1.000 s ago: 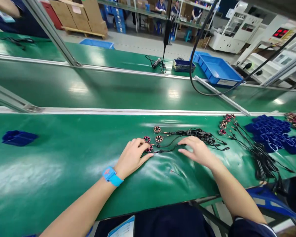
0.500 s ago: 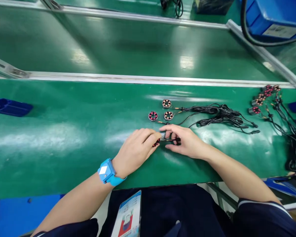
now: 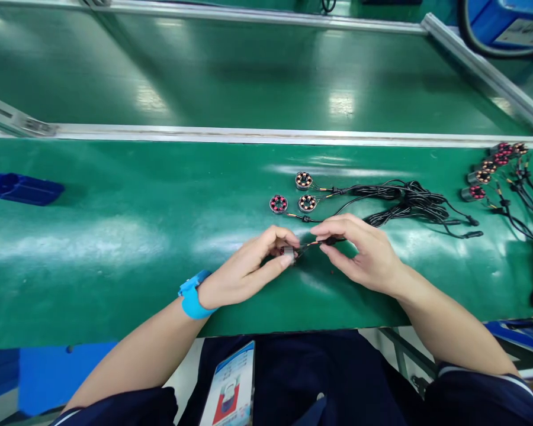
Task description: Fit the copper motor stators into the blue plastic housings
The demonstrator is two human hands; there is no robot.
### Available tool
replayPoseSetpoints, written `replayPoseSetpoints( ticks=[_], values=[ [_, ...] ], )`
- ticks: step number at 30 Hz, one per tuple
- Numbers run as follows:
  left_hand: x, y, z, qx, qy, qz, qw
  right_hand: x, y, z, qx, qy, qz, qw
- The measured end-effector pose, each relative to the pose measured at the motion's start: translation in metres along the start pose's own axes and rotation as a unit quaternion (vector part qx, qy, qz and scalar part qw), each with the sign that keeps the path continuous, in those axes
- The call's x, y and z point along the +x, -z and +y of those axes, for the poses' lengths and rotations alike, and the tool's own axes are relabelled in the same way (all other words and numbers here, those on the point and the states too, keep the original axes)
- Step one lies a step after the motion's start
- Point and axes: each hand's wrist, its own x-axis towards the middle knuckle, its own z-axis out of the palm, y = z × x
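Left hand (image 3: pixel 244 269) pinches one wound stator (image 3: pixel 288 254) between thumb and fingertips. Right hand (image 3: pixel 366 254) pinches its wire lead (image 3: pixel 326 241). Three loose stators (image 3: pixel 304 180) lie just beyond on the green bench (image 3: pixel 115 236).

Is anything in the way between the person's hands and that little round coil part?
Nothing visible: the left hand pinches the coil, the right hand its wire. Three other coils lie beyond, apart.
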Motion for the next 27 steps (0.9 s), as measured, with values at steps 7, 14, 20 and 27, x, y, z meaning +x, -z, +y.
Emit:
replayPoseSetpoints(
  ticks=[7, 14, 20, 27],
  values=[
    [0.002, -0.006, -0.009, 0.267, -0.057, 0.041, 0.961, -0.001, -0.005, 0.001, -0.057, 0.048, -0.012, 0.997],
    [0.0, -0.005, -0.01, 0.341, -0.099, 0.065, 0.932, -0.007, -0.008, 0.0, -0.015, -0.007, -0.084, 0.996],
    [-0.002, -0.007, -0.012, 0.35, -0.216, 0.166, 0.896, 0.002, -0.011, 0.0, 0.104, -0.163, -0.114, 0.974],
    [-0.002, -0.012, -0.014, 0.31, -0.211, 0.155, 0.914, 0.003, -0.015, 0.001, 0.232, -0.238, -0.126, 0.935]
  ],
)
